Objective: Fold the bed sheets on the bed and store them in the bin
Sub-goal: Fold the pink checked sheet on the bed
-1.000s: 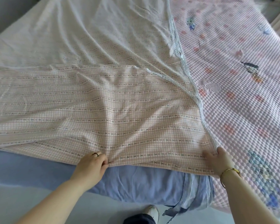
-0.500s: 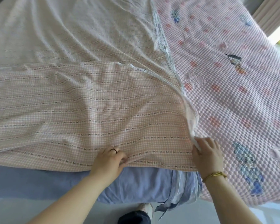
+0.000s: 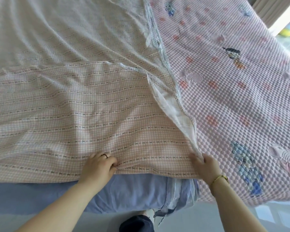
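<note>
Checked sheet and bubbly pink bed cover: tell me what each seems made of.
Checked sheet: probably thin woven cotton, matte; it creases softly and shows a pink check with stitched rows. Pink bed cover: likely quilted or embossed fabric, faintly shiny; raised bubbles cover it. Fibre unclear.

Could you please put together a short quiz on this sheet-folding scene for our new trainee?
1. True or false: the left hand pinches the near edge of the pink checked sheet.
2. What is on the wrist of the right hand? A) a watch B) a gold bracelet C) a sleeve cuff
3. Fill in: the hanging cloth below the checked sheet's near edge is ____ in colour.
Key: 1 true; 2 B; 3 blue.
</note>
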